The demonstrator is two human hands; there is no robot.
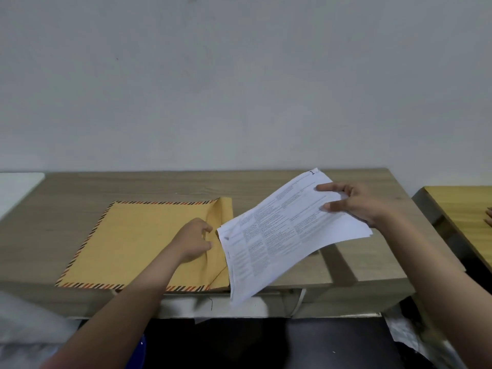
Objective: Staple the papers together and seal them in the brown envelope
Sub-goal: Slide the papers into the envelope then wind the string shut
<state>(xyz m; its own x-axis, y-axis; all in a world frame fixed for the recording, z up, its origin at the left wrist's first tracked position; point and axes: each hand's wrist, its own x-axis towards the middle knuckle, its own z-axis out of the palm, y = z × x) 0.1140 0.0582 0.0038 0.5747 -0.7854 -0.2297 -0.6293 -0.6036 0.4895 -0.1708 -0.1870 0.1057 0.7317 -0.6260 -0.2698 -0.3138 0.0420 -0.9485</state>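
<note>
Left hand (pixel 195 239) pinches the envelope's (pixel 138 243) mouth open; right hand (pixel 359 202) grips the papers' (pixel 282 235) far end, near corner nosing at the opening. Staple can't be made out; sliding in and sealing remain.

surface (pixel 80 209): bare strip left of and behind envelope (pixel 138 243) | envelope mouth: left hand (pixel 194 241) at its opening, papers (pixel 287 235) just beside, crowding the gap | right end: bare wood under the right hand (pixel 364 203) | back: wall (pixel 239 89) bounds reach
</note>
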